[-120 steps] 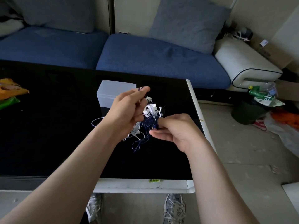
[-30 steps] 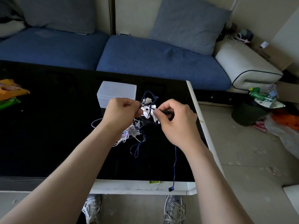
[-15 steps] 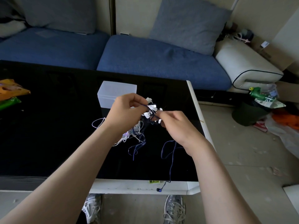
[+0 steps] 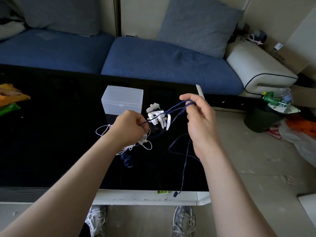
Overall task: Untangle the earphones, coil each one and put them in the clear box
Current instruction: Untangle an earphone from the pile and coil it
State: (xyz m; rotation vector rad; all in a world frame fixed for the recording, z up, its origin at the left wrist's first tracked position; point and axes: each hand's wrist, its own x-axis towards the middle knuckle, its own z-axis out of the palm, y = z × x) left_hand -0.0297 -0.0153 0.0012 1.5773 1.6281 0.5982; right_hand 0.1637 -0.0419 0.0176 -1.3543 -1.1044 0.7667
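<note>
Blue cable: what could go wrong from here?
1. The blue cable is stretched from the left hand to the right hand, passing through the white earphone cluster. Pulling harder may tighten the knot.
2. Its blue earbud dangles over the table edge and may snag there.
3. The clear box looks closed, and both hands are occupied.

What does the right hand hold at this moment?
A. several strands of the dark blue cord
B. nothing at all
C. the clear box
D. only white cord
A: the right hand pinches several strands of the dark blue cord, which run taut from the white tangle, and the clear box stands apart from that hand.
</note>
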